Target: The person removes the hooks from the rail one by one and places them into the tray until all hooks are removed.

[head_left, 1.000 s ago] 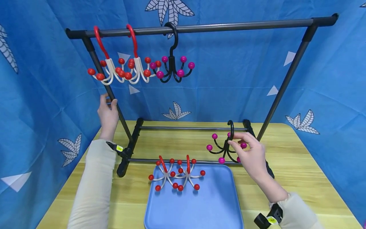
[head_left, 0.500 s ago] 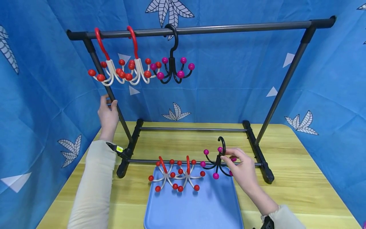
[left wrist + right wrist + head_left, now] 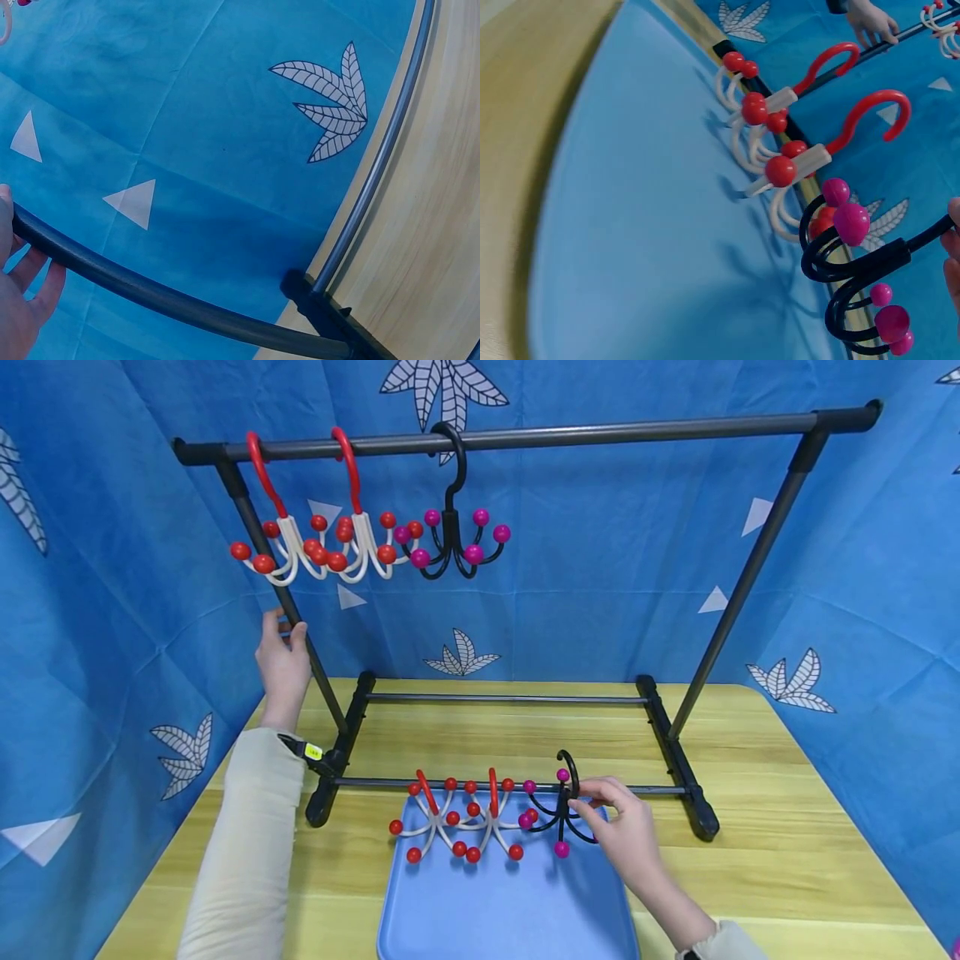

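My right hand (image 3: 626,831) pinches the stem of a black multi-arm hook hanger (image 3: 564,802) with pink ball tips. This hanger is upright over the back right of the blue tray (image 3: 510,914); whether it touches the tray is unclear. Beside it on the tray stand two white hangers with red hooks and red balls, a left one (image 3: 428,795) and a right one (image 3: 494,793). At the far left my left hand (image 3: 283,668) holds the rack's left post (image 3: 150,296), its fingers partly behind the post.
From the rack's top bar (image 3: 600,433) hang two red-and-white hangers, the outer one (image 3: 264,477) and the inner one (image 3: 350,468), plus a black-and-pink hanger (image 3: 452,531). The rack's front lower rail (image 3: 645,790) runs behind the tray. Blue cloth (image 3: 570,610) surrounds the wooden table (image 3: 757,868).
My right hand has brought the black hanger left and down, from above the rack's lower rail to the tray, beside the red-and-white ones. The left hand stays on the post.
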The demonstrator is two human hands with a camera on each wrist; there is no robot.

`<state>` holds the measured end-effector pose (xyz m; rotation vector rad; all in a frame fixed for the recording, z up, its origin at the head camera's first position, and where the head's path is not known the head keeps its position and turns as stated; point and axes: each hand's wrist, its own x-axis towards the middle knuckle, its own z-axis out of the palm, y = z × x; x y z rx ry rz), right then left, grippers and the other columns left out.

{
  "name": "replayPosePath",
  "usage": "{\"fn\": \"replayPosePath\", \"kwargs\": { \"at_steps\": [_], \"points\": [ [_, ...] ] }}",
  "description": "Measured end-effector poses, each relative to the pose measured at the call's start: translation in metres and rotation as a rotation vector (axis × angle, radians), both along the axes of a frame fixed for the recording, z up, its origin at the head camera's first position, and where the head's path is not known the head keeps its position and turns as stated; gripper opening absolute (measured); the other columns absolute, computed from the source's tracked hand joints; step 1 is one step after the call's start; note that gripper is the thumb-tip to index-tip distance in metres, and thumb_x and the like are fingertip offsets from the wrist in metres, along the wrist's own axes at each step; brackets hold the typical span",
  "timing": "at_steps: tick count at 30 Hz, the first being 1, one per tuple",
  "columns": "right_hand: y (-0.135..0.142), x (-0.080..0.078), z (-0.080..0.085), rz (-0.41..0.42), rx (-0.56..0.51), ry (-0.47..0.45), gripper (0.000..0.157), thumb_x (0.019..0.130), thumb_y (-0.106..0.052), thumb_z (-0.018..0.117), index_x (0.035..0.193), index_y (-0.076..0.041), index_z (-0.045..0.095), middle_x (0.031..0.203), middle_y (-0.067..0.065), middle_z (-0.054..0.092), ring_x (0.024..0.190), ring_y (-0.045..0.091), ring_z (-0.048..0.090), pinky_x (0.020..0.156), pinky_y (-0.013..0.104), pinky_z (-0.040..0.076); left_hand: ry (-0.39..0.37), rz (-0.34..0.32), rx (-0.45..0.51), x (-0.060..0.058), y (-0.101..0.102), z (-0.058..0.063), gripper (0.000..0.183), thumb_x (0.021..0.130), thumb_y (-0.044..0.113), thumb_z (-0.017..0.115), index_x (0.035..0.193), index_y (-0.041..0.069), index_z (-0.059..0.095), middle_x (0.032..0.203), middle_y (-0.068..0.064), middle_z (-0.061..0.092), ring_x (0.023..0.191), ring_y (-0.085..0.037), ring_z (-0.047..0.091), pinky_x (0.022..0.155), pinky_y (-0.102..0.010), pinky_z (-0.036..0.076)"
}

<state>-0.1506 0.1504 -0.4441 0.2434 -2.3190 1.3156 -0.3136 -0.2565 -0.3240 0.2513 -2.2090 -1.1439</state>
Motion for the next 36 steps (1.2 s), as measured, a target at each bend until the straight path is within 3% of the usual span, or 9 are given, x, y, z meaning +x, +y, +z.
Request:
{"fn": "replayPosePath", "kwargs": {
  "at_steps": [10, 16, 21, 28, 36],
  "points": [
    [-0.007, 0.003, -0.017, 0.026, -0.006, 0.036, 0.020, 0.069, 0.000, 0.076, 0.085, -0.010, 0.070, 0.084, -0.005, 0.066, 0.068, 0.003, 0.059, 0.063, 0.017, 0.050, 0.021, 0.017, -0.028, 0.001, 0.000, 0.000, 0.034, 0.096, 0.024, 0.043, 0.126, 0.008, 0.041, 0.114, -0.019, 0.053, 0.102, -0.032, 0.051, 0.083, -0.045, 0.043],
    [-0.008, 0.007, -0.022, 0.043, -0.007, -0.014, 0.019, 0.069, 0.000, 0.076, 0.084, -0.011, 0.069, 0.084, -0.009, 0.064, 0.067, 0.003, 0.059, 0.060, 0.024, 0.052, 0.013, 0.006, -0.017, 0.000, 0.000, 0.000, 0.034, 0.096, 0.025, 0.043, 0.126, 0.008, 0.041, 0.115, -0.018, 0.053, 0.102, -0.031, 0.050, 0.083, -0.044, 0.043],
    [-0.004, 0.007, -0.022, 0.047, 0.058, -0.039, 0.021, 0.069, -0.001, 0.076, 0.085, -0.011, 0.068, 0.086, -0.007, 0.064, 0.068, 0.010, 0.058, 0.060, 0.030, 0.052, 0.006, 0.002, 0.007, 0.001, 0.000, -0.001, 0.034, 0.096, 0.027, 0.042, 0.126, 0.010, 0.041, 0.114, -0.016, 0.052, 0.101, -0.029, 0.050, 0.082, -0.042, 0.043],
    [0.017, -0.004, -0.019, 0.070, 0.159, -0.131, 0.025, 0.074, 0.003, 0.070, 0.095, -0.010, 0.066, 0.092, -0.001, 0.063, 0.077, 0.014, 0.060, 0.067, 0.031, 0.052, -0.021, -0.009, 0.153, 0.008, 0.005, 0.008, 0.035, 0.096, 0.027, 0.044, 0.125, 0.009, 0.046, 0.111, -0.011, 0.050, 0.100, -0.023, 0.049, 0.086, -0.035, 0.042],
    [0.059, -0.027, -0.015, -0.032, 0.282, -0.011, 0.020, 0.076, 0.002, 0.068, 0.094, -0.007, 0.066, 0.090, 0.002, 0.065, 0.078, 0.018, 0.062, 0.066, 0.031, 0.053, 0.015, 0.017, 0.177, 0.016, 0.007, 0.022, 0.031, 0.095, 0.018, 0.044, 0.123, 0.004, 0.048, 0.116, -0.012, 0.051, 0.105, -0.024, 0.053, 0.088, -0.032, 0.043]
  ]
}}
